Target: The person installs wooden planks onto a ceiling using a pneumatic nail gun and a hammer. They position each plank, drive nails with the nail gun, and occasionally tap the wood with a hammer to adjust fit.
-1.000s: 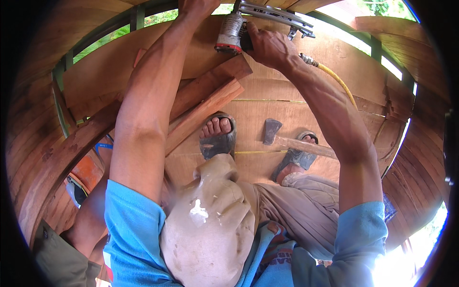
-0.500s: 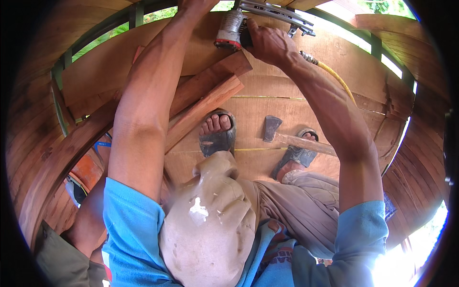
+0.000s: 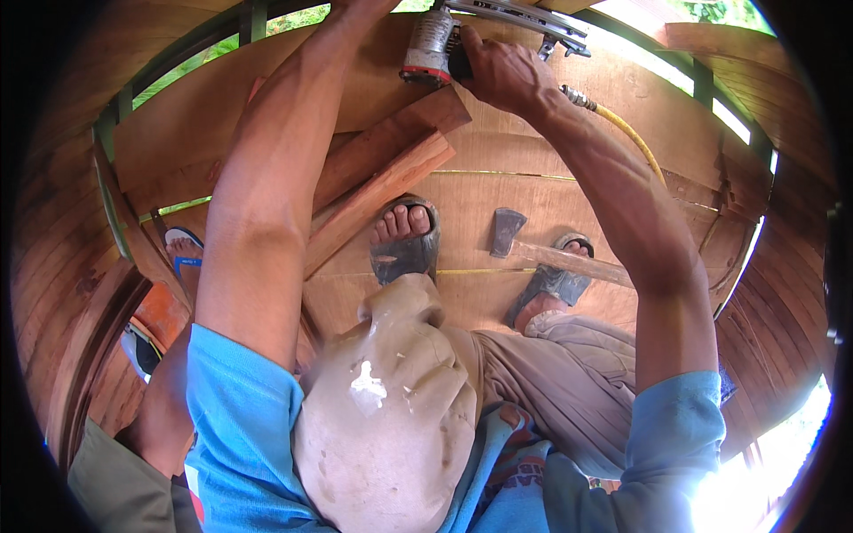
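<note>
At the top of the head view my right hand is closed round the black handle of a pneumatic nail gun. Its silver body has a red-rimmed cap, and the long magazine stretches to the right. A yellow air hose runs from its fitting past my right forearm. Beside the gun, my left hand reaches the upper edge, where its fingers are cut off from sight. Below the gun lie a dark wooden beam and a paler one, both slanting down to the left.
An axe with a wooden handle lies by my right sandal. At the left are another person's arm, that person's sandalled foot and a curved timber. Curved plank walls rise around the plank floor.
The curved timber at the left has shifted down and left, uncovering the other person's foot. The nail gun and my hands have risen slightly in view; my right hand keeps its grip.
</note>
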Motion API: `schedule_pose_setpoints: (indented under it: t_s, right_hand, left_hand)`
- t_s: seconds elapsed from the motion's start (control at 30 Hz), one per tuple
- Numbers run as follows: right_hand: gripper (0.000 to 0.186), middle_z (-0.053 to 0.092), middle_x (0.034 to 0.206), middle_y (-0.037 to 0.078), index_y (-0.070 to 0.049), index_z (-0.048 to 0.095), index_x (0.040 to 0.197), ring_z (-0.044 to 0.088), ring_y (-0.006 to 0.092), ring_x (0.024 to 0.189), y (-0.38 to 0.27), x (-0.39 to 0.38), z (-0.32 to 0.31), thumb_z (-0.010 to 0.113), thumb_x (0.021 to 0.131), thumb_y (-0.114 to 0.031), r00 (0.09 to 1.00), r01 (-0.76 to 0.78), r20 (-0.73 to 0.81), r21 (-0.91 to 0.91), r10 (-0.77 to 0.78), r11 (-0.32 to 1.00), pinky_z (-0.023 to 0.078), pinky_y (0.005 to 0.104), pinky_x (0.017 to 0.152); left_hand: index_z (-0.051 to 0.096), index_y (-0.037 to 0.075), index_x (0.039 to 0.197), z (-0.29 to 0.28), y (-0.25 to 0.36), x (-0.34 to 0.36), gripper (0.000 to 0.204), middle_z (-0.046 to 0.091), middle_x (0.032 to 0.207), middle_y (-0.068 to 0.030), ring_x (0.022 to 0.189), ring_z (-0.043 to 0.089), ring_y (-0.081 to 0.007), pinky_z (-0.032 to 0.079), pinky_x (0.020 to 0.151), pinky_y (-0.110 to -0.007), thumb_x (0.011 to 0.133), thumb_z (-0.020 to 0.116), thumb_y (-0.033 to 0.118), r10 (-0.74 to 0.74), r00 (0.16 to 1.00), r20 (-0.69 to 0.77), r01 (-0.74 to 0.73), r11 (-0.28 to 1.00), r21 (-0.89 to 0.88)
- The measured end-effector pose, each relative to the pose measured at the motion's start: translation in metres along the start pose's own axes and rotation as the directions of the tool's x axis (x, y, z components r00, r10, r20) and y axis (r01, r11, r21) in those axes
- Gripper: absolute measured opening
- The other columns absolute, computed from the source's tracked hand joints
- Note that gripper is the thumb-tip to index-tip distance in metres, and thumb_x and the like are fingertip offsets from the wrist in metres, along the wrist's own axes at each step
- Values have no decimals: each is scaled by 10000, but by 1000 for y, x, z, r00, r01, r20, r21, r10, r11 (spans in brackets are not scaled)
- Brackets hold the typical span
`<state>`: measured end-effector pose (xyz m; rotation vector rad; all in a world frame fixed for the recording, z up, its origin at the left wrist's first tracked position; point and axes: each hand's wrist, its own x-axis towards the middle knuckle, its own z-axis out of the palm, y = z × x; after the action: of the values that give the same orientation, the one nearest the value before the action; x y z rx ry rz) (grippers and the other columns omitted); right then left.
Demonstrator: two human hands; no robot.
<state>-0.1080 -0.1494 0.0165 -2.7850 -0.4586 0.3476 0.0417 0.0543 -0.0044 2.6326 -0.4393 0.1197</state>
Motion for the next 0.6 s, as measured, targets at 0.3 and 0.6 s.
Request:
schedule_pose_setpoints:
  t_s: [0.3, 0.6]
  right_hand:
    - [380, 743, 858, 256, -22, 529, 1259, 752, 445, 806, 1, 2, 3, 617, 1002, -288, 1000, -21, 21, -15, 21, 1000, 605, 547, 697]
    - [276, 740, 880, 279, 31, 559, 1110, 756, 446, 842, -1, 8, 0, 564, 994, -219, 995, -49, 81, -49, 53, 998, 610, 541, 739]
  left_hand:
    - [752, 10, 803, 7, -8, 4, 421, 716, 797, -250, 791, 734, -437, 557, 716, -531, 857, 786, 426, 59, 997, -39, -58, 998, 18]
    - [761, 21, 815, 7, -6, 6, 422, 723, 793, -237, 787, 739, -426, 563, 720, -527, 866, 775, 439, 43, 999, -29, -41, 997, 69]
